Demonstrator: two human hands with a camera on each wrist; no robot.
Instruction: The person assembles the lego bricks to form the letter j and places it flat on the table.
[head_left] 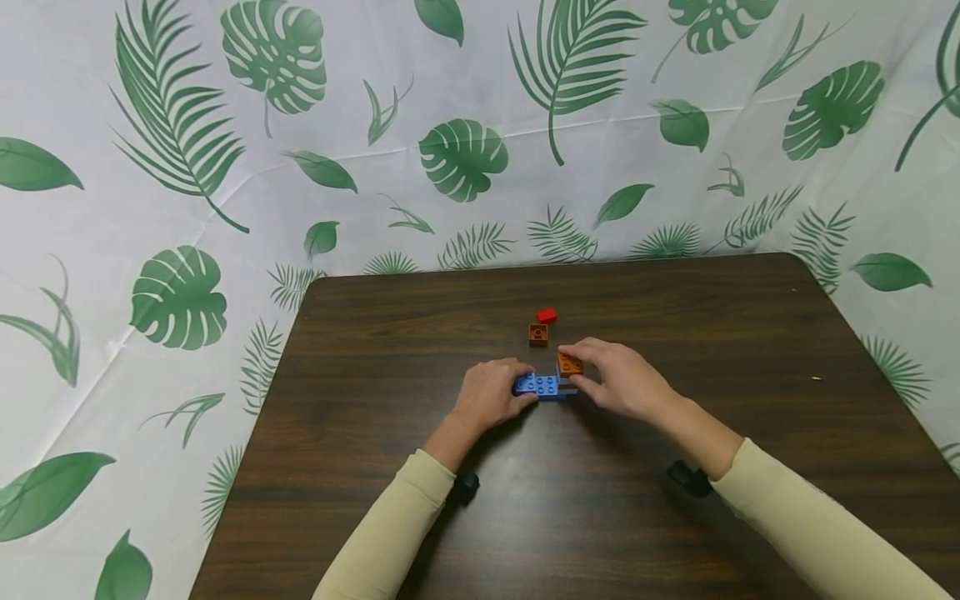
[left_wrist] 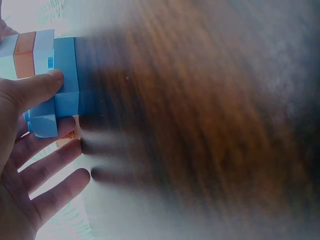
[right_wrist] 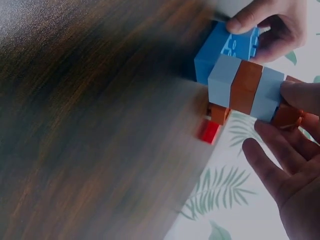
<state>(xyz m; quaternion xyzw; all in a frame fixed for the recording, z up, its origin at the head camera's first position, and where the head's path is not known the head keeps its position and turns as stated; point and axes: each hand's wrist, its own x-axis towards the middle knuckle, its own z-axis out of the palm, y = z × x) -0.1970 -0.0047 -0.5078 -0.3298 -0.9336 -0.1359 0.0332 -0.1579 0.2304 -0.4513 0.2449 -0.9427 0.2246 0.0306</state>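
Observation:
My left hand [head_left: 489, 395] pinches one end of a blue brick base [head_left: 547, 386] between thumb and fingers, its other fingers spread in the left wrist view. At the base's right end rises a stack of pale blue bricks [right_wrist: 223, 80] with a brown brick [right_wrist: 245, 87] between them. My right hand [head_left: 621, 377] pinches the orange-brown brick [head_left: 570, 364] on top of this stack, thumb on one side and fingers on the other. Whether that top brick is fully pressed down cannot be told.
Behind the stack, a loose brown brick [head_left: 538, 335] lies with its hollow side showing, and a small red brick [head_left: 547, 315] lies just beyond it. The dark wooden table [head_left: 390, 333] ends at a leaf-patterned sheet [head_left: 465, 217]. A tiny pale scrap [head_left: 816, 378] lies on the right.

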